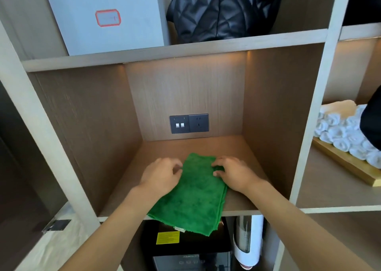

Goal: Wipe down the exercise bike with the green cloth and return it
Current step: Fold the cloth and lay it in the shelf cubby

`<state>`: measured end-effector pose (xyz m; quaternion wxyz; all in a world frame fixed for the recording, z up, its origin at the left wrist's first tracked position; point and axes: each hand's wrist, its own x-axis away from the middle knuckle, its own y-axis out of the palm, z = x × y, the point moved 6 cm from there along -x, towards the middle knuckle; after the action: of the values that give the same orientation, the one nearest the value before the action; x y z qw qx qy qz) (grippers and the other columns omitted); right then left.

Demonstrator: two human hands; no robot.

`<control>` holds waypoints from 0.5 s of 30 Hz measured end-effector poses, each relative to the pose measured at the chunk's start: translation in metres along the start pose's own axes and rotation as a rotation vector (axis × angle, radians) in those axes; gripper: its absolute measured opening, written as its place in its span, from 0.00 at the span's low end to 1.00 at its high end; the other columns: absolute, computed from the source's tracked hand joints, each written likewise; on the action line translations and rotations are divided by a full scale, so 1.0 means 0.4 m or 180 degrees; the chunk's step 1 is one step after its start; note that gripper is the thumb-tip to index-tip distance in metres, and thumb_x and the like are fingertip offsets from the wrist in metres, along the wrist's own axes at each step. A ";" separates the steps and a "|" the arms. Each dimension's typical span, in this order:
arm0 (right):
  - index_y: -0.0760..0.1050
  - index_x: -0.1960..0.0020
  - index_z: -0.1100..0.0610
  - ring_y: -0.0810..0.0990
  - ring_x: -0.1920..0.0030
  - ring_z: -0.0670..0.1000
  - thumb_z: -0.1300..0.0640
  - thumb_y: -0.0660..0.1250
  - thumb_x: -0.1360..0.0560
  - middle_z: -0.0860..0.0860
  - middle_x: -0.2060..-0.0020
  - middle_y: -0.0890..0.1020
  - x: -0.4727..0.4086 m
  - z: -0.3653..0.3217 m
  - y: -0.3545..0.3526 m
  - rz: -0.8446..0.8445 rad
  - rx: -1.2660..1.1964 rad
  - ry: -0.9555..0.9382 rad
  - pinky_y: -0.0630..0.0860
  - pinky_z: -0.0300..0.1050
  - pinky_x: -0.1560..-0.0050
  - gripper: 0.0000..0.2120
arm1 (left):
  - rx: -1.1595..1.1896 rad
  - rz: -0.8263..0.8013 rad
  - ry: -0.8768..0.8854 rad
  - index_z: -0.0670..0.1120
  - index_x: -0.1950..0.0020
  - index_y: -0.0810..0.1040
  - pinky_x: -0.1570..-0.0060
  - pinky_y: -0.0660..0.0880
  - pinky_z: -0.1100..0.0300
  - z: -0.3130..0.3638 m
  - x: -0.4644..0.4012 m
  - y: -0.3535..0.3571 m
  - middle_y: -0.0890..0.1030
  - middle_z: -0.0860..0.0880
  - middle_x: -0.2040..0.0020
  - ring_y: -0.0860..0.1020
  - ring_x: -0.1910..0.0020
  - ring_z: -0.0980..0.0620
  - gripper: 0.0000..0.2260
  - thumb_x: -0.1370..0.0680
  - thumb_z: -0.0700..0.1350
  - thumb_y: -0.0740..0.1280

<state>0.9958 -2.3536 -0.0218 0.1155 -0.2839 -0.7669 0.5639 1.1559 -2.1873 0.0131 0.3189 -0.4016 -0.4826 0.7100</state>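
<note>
At the frame's centre, our left hand (161, 173) and right hand (233, 173) both pinch the folded green cloth (191, 196) on the shelf (243, 196).

Bare forearms and hands (162, 175), no sleeves
</note>
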 end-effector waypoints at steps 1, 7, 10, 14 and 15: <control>0.79 0.29 0.50 0.75 0.29 0.57 0.51 0.69 0.17 0.50 0.30 0.79 -0.003 0.000 0.003 0.0001 -0.0043 -0.0004 0.71 0.54 0.29 0.18 | 0.0243 -0.0157 0.0259 0.55 0.35 0.83 0.32 0.75 0.51 0.015 0.000 0.023 0.82 0.52 0.34 0.77 0.31 0.49 0.12 0.17 0.51 0.68; 0.79 0.29 0.50 0.73 0.27 0.53 0.56 0.66 0.17 0.46 0.27 0.76 0.012 -0.019 0.004 0.0431 0.0303 -0.0188 0.67 0.48 0.30 0.17 | 0.0798 -0.0443 0.0424 0.56 0.21 0.72 0.21 0.58 0.57 0.004 0.034 0.117 0.69 0.55 0.20 0.64 0.20 0.52 0.19 0.13 0.53 0.61; 0.77 0.27 0.52 0.71 0.24 0.52 0.52 0.67 0.16 0.48 0.25 0.75 0.045 -0.053 0.016 0.0366 -0.0201 -0.0373 0.65 0.47 0.24 0.19 | 0.0782 -0.0403 0.0306 0.57 0.20 0.69 0.22 0.56 0.59 0.003 0.072 0.124 0.66 0.56 0.19 0.62 0.19 0.52 0.20 0.13 0.53 0.60; 0.65 0.18 0.50 0.55 0.16 0.48 0.45 0.61 0.13 0.46 0.17 0.61 0.092 -0.076 0.069 -0.0407 -0.0377 -0.0531 0.49 0.47 0.17 0.26 | 0.0673 -0.0182 0.0189 0.58 0.22 0.73 0.25 0.63 0.58 0.000 0.117 0.102 0.73 0.59 0.26 0.68 0.26 0.54 0.20 0.14 0.56 0.62; 0.62 0.16 0.48 0.51 0.16 0.47 0.45 0.59 0.13 0.45 0.16 0.59 0.102 -0.074 0.074 -0.0501 -0.0336 -0.0596 0.47 0.49 0.17 0.26 | 0.0592 -0.0096 0.0200 0.58 0.24 0.75 0.29 0.66 0.59 -0.002 0.124 0.090 0.75 0.60 0.30 0.70 0.30 0.55 0.19 0.15 0.57 0.62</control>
<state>0.9866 -2.3009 -0.0450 0.0721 -0.1747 -0.8228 0.5360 1.1306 -2.1571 -0.0342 0.3805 -0.3849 -0.4104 0.7339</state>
